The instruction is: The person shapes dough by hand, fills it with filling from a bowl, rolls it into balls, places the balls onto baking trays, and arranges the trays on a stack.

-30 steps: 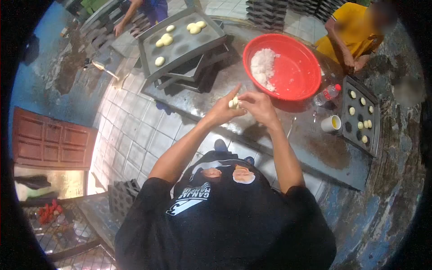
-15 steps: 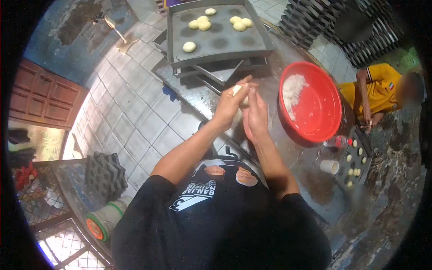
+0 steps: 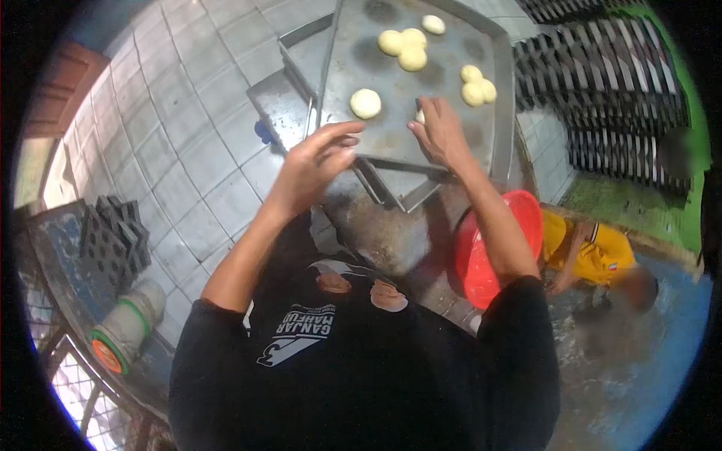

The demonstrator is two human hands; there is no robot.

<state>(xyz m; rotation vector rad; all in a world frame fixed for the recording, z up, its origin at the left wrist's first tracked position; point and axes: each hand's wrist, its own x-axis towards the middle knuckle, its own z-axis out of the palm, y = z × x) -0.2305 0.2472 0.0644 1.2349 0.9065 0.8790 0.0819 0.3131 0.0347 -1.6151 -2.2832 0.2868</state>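
A metal baking tray (image 3: 391,143) lies ahead of me, its surface dotted with pale dough balls. My right hand (image 3: 445,134) reaches over it, fingers bent down around a small dough ball (image 3: 420,116) that is mostly hidden by them. By the tray's near left edge is my left hand (image 3: 316,161), fingers loosely curved and apart with nothing visible in them. Just beyond it sits a single round dough ball (image 3: 365,104). Farther in are a cluster of three dough balls (image 3: 411,58), a lone dough ball (image 3: 433,25) and a second cluster of three (image 3: 473,92).
More metal trays (image 3: 304,56) are stacked beneath. A red basin (image 3: 481,282) stands under my right forearm. At the right a person in a yellow shirt (image 3: 602,252) sits near stacked dark molds (image 3: 624,98). A bucket (image 3: 135,319) stands at lower left.
My hands were pressed together around dough near the tray's front. They have parted; the right has moved onto the tray with a dough ball, the left toward its left edge. The view has shifted.
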